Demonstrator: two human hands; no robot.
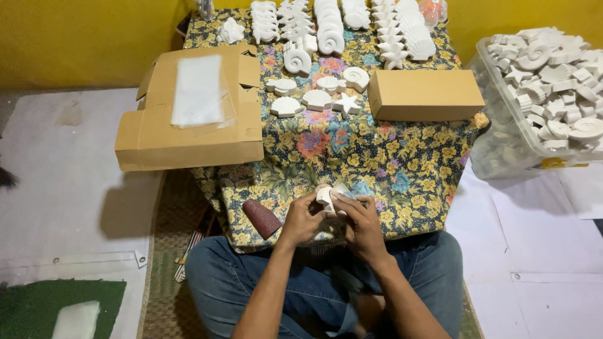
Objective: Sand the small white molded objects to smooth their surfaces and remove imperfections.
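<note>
I sit cross-legged at a low table covered with a flowered cloth (352, 157). Both hands meet at its near edge around a small white plaster shell piece (325, 196), partly inside a clear plastic bag (344, 189). My left hand (303, 218) grips the piece from the left. My right hand (361, 223) holds it and the bag from the right. A dark red sanding block (262, 218) lies just left of my left hand.
Rows of white plaster shells and starfish (333, 28) fill the table's far side, with several loose ones (317, 94) at mid-table. A shut cardboard box (425, 94) stands right, an open flat box with clear bags (198, 94) left. A clear bin of plaster pieces (546, 81) stands far right.
</note>
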